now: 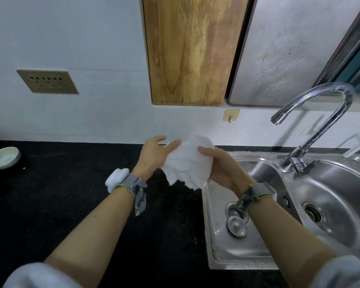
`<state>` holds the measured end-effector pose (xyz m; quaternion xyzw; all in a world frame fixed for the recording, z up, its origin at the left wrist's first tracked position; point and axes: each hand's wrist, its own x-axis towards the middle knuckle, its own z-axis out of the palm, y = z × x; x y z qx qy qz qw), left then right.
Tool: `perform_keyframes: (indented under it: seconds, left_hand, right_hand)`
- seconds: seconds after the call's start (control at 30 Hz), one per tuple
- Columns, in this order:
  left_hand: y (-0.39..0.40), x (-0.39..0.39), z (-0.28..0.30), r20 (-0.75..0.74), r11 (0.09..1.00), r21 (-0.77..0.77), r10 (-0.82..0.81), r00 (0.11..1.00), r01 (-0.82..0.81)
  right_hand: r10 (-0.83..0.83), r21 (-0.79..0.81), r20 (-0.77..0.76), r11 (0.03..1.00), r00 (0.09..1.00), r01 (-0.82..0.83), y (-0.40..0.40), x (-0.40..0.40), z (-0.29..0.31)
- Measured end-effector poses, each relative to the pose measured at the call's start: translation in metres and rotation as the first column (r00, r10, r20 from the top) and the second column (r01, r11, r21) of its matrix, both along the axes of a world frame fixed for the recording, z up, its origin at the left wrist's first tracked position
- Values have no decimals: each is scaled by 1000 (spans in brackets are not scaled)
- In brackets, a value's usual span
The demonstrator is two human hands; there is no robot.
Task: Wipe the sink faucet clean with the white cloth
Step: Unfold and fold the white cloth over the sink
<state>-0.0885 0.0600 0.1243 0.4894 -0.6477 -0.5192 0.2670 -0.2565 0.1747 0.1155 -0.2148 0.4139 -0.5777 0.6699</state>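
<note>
A bunched white cloth hangs in the air between my two hands, above the left edge of the sink. My left hand grips its left side with the fingers spread along the top. My right hand clasps its right side from below. The chrome gooseneck faucet rises from the ridge between the two basins, well to the right of the cloth, its spout pointing down and left. Neither hand touches the faucet.
A steel double sink sits in the black countertop, with a loose drain plug in the left basin. Two pale bowls stand at the far left. A wooden board leans on the wall; a small hook is below it.
</note>
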Motion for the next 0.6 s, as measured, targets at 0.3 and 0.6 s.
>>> perform_keyframes:
  seconds: [0.3, 0.6]
  left_hand:
    - [-19, 26, 4, -354, 950, 311, 155, 922, -41]
    - [-32, 28, 4, -134, 983, 76, -158, 978, 169]
  right_hand:
    - [-291, 126, -98, 945, 952, 302, 3, -12, -2]
    - [-192, 219, -544, 907, 817, 359, -12, 5, 12]
